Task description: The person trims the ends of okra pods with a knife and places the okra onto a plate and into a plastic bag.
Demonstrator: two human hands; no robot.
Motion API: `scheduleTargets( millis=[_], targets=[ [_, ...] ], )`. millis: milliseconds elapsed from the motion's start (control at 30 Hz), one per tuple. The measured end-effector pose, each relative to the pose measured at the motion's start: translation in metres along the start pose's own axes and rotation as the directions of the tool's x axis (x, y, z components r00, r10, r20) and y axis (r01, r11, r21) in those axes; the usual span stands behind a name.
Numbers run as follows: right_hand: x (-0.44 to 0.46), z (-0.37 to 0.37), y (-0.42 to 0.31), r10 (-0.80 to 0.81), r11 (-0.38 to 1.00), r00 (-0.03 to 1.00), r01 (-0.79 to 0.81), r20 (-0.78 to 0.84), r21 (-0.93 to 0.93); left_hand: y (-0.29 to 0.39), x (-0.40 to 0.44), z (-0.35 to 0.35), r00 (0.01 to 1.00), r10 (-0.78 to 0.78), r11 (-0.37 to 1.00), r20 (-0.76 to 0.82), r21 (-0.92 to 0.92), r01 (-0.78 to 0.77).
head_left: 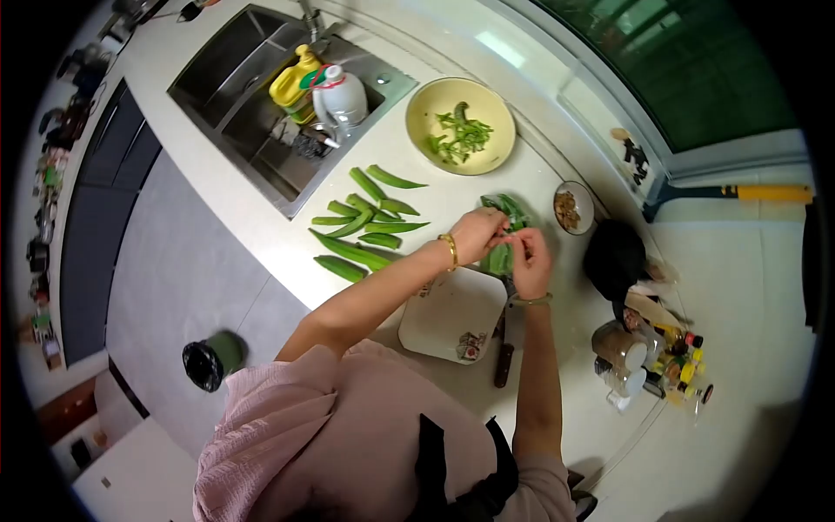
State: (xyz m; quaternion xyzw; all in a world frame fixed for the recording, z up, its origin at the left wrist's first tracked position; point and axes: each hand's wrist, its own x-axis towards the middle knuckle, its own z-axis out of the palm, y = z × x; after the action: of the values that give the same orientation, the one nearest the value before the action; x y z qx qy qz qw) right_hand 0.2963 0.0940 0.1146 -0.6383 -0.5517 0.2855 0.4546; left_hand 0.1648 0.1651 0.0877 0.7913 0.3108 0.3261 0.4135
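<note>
Both hands meet over a bunch of green vegetables (497, 259) on the counter. My left hand (478, 235) has its fingers closed in a pinch, and my right hand (531, 263) is pinched close beside it. What lies between the fingertips is too small to make out. Just below the hands sits a white square dish (452, 315), with a dark-handled knife (504, 357) at its right side. Several okra pods (348, 250) lie on the counter to the left. A cream bowl (420, 130) above holds cut green pieces (461, 137).
A sink (261, 161) with a white jug (341, 97) and a yellow bottle (300, 74) is at the upper left. A small bowl (574, 208), a black object (614, 258) and several seasoning bottles (683, 365) stand on the right. A bin (213, 361) is on the floor.
</note>
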Motion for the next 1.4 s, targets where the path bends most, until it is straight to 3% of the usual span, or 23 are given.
scheduleTargets(
  millis=[100,167,233,300,367,433,500,567,633,667,767,833,900,933,1000,1167,1233,1367,1400],
  targets=[
    [0.002,0.010,-0.004,-0.103,0.994,0.994,0.104,-0.017,0.030,0.002,0.001,0.000,0.995,0.094,0.991,0.014,0.096,-0.095],
    [0.004,0.001,-0.014,-0.083,0.997,0.996,0.083,0.036,-0.002,-0.001,0.001,0.000,0.995,0.093,0.989,0.029,0.114,-0.095],
    [0.008,-0.006,-0.029,0.079,0.995,0.994,-0.073,0.078,-0.070,-0.001,0.001,-0.003,0.996,0.085,0.996,0.011,0.006,-0.085],
    [0.015,-0.005,-0.018,0.017,0.987,0.996,-0.002,0.090,-0.161,0.000,0.003,-0.005,0.996,0.077,0.994,0.054,0.068,-0.081],
    [0.018,0.000,0.005,-0.273,0.864,0.955,0.298,0.120,-0.405,-0.002,0.004,-0.005,0.995,0.077,0.996,0.060,0.031,-0.079],
    [0.021,-0.001,0.005,-0.297,0.853,0.950,0.308,0.093,-0.422,-0.003,0.006,-0.007,0.989,0.150,0.989,0.014,0.016,-0.150],
    [0.017,-0.001,0.004,-0.214,0.898,0.977,0.203,0.015,-0.390,-0.003,0.004,-0.009,0.993,-0.114,0.992,0.045,-0.044,0.116],
    [0.010,0.001,0.001,-0.165,0.921,0.986,0.141,-0.034,-0.363,-0.005,0.005,-0.009,0.984,-0.175,0.982,0.038,-0.068,0.177],
    [0.001,0.001,0.002,-0.066,0.950,0.994,0.036,-0.088,-0.310,-0.016,0.005,-0.003,0.946,-0.311,0.902,0.088,-0.287,0.323],
    [-0.004,0.003,0.001,-0.033,0.960,0.994,0.001,-0.108,-0.279,-0.025,0.006,0.002,0.941,-0.317,0.862,0.116,-0.379,0.337],
    [-0.016,0.008,0.011,-0.024,0.971,0.993,-0.006,-0.120,-0.238,-0.017,0.010,-0.005,0.893,-0.391,0.824,0.223,-0.348,0.448],
    [-0.016,0.005,0.005,0.004,0.968,0.997,-0.024,-0.083,-0.248,-0.007,0.010,-0.008,0.897,-0.391,0.824,0.208,-0.354,0.442],
    [-0.011,0.004,0.001,0.022,0.964,0.998,-0.036,-0.056,-0.264,-0.003,0.014,-0.012,0.976,-0.194,0.981,0.100,-0.006,0.195],
    [-0.007,0.005,0.000,-0.024,0.979,0.996,0.005,-0.091,-0.205,-0.002,0.018,-0.015,0.978,-0.184,0.983,0.102,-0.006,0.186],
    [-0.002,0.004,-0.002,-0.016,0.990,0.997,0.006,-0.069,-0.139,-0.001,0.023,-0.019,0.970,0.174,0.939,0.168,0.267,-0.214],
    [0.009,0.011,0.026,-0.089,0.993,0.993,0.082,-0.080,-0.084,0.000,0.029,-0.021,0.935,0.292,0.900,0.203,0.273,-0.340],
    [0.010,0.013,0.026,-0.050,0.998,0.992,0.047,-0.114,-0.033,-0.002,0.026,-0.019,0.915,0.370,0.878,0.162,0.260,-0.402],
    [0.014,0.011,0.031,0.008,1.000,0.996,-0.009,-0.088,-0.017,-0.005,0.022,-0.012,0.930,0.367,0.913,0.031,0.180,-0.366],
    [0.016,0.011,0.030,-0.006,1.000,0.995,0.004,-0.095,-0.022,-0.005,0.021,-0.010,0.960,0.278,0.946,0.020,0.170,-0.278]
  ],
)
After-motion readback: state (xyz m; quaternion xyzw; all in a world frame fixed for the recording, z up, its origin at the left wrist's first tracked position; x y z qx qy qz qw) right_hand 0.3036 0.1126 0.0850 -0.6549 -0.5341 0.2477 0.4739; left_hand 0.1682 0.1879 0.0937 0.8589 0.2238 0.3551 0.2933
